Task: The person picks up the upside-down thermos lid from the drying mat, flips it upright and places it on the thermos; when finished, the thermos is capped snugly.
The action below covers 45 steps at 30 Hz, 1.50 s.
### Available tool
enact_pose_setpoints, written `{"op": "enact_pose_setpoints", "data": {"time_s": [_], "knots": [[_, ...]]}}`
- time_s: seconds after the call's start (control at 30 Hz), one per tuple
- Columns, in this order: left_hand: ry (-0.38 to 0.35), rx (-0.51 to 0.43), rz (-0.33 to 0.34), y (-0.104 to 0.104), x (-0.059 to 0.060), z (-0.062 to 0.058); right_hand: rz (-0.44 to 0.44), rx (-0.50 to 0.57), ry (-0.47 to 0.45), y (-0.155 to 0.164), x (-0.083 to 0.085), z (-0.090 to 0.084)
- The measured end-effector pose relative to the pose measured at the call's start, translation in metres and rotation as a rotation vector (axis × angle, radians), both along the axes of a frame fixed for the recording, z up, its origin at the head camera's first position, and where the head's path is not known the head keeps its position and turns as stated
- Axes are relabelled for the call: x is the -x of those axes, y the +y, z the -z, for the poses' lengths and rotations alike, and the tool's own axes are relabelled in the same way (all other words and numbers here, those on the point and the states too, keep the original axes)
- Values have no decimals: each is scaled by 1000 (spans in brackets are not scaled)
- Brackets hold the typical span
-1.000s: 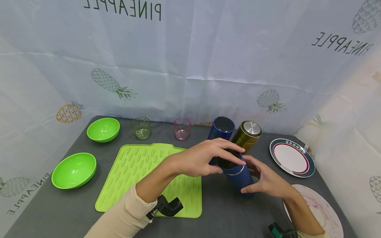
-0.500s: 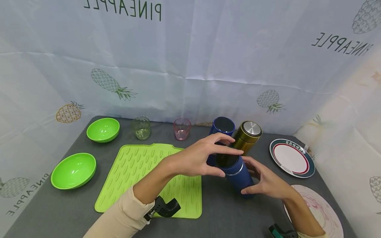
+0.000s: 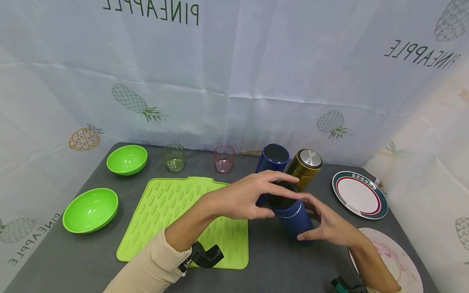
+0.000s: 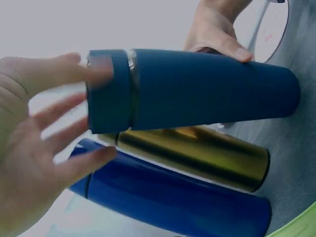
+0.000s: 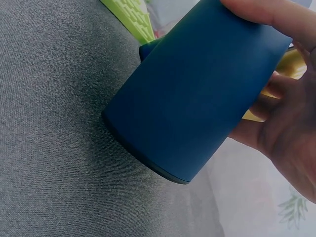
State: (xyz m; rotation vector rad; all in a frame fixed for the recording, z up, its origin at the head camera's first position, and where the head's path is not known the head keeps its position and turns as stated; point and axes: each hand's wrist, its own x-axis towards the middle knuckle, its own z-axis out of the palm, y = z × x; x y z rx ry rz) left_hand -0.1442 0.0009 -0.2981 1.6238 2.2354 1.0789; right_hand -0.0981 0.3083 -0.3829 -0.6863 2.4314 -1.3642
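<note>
A dark blue thermos [image 3: 294,221] leans to the left in the head view, its base close over the grey table. My right hand [image 3: 329,223] grips its body from the right, thumb on the near side. Over the top, my left hand [image 3: 250,195] spans the black-topped lid [image 3: 280,202], thumb at the left edge and fingers across to the far side. The left wrist view shows the left hand blurred, its thumb overlapping the blue lid [image 4: 121,94] and the other fingers spread. In the right wrist view the thermos base [image 5: 148,158] tilts near the cloth.
Behind stand a shiny blue thermos [image 3: 275,156] and a gold thermos [image 3: 307,165]. A green mat [image 3: 176,215] lies left, with two green bowls [image 3: 91,211] beyond. Two glasses [image 3: 224,158] stand at the back. Two plates [image 3: 357,194] lie at right.
My left fingers spread apart and drew back from the lid half a second ago, and now lie across it again. The right hand and the thermos have barely moved.
</note>
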Motion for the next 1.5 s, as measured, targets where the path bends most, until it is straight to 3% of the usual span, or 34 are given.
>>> {"op": "enact_pose_setpoints", "data": {"time_s": [0.13, 0.2, 0.27, 0.43, 0.5, 0.57, 0.73, 0.8, 0.87, 1.0, 1.07, 1.13, 1.33, 1.4, 1.5], "knots": [[61, 5, -121, 6, -3, 3, 11, -2, -11, 1, 0, 1], [72, 9, -136, 7, -3, 4, 12, 1, -17, 1, 0, 2], [60, 3, -94, 7, -3, 3, 2, 3, -13, 2, 0, 3], [13, -23, 95, 2, 1, 1, -13, 6, 1, 2, -1, 3], [1, -21, 128, 1, 1, 0, -9, 5, 7, 1, -1, 3], [-9, -11, 102, 0, 1, 0, -4, 7, 8, 1, -1, 3], [3, 4, -90, 6, -1, 3, -15, 16, 9, 1, -2, 3], [13, -2, -116, 8, -1, 4, -14, 14, 0, 0, -2, 3], [7, -8, -82, 8, 0, 3, -17, 8, -4, 0, -2, 3], [-27, 3, 64, 2, 3, -2, -12, -10, 6, 0, -1, 2], [-46, 16, 94, 0, 2, -3, -13, -9, 16, 0, -1, 2], [-42, 17, 54, -1, 1, -4, -17, -1, 23, 0, -1, 2], [47, 56, -227, 4, -6, -1, -24, 18, 13, -1, 0, 3], [58, 58, -224, 6, -6, -1, -26, 19, 12, -1, 0, 4], [37, 40, -117, 5, -4, -4, -20, 10, 7, 1, -1, 4]]}}
